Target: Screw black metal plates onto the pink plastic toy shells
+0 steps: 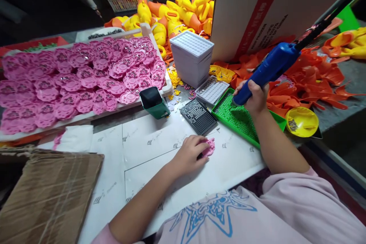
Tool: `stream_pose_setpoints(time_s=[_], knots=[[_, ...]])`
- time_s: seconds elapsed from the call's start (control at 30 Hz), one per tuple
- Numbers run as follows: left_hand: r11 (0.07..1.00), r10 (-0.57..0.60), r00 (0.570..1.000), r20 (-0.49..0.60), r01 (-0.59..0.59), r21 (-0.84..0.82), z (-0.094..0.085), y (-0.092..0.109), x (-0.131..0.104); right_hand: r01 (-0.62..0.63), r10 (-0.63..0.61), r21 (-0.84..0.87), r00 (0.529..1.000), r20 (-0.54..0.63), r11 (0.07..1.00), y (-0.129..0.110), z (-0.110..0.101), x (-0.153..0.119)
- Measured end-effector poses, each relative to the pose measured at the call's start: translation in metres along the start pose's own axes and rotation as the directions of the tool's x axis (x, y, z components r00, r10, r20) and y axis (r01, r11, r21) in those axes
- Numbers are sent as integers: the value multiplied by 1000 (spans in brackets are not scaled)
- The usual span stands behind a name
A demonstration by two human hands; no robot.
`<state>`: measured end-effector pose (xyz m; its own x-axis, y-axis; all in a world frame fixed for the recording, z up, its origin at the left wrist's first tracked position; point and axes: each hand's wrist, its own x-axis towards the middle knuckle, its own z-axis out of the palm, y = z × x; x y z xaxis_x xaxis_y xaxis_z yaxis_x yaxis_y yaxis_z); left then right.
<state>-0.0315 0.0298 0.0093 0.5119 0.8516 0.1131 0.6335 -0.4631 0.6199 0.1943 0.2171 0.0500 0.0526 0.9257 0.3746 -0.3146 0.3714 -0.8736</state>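
At five o'clock on the table: pink piece, held beneath left grip. At three: blue driver, clasped in right grip, pointing into green tray. Step, seemingly: loading driver. Next, probably: driver across to pink piece.

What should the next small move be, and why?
Probably carry the blue driver from the green tray to the pink piece: the right hand has its tip at the tray, while the left hand holds the piece on the white surface.
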Motion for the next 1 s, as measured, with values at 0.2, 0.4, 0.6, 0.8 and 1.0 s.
stream_pose_setpoints(time_s=[0.2,0.4,0.6,0.8,1.0], knots=[[992,99,995,6,-99,80,-9,-6,0,22,-23,13,1000,3,1000,-16,0,-2],[987,119,992,-32,-115,116,-2,-7,-1,31,-33,68,999,34,997,-50,11,-16],[991,101,994,-50,-96,96,2,-6,1,-165,112,156,947,300,974,-72,42,-55],[987,123,990,-65,-116,112,4,-7,1,-169,121,106,925,359,980,-56,54,-92],[976,150,986,-75,-136,169,6,-8,1,-190,189,-27,930,316,981,-46,55,-102]])
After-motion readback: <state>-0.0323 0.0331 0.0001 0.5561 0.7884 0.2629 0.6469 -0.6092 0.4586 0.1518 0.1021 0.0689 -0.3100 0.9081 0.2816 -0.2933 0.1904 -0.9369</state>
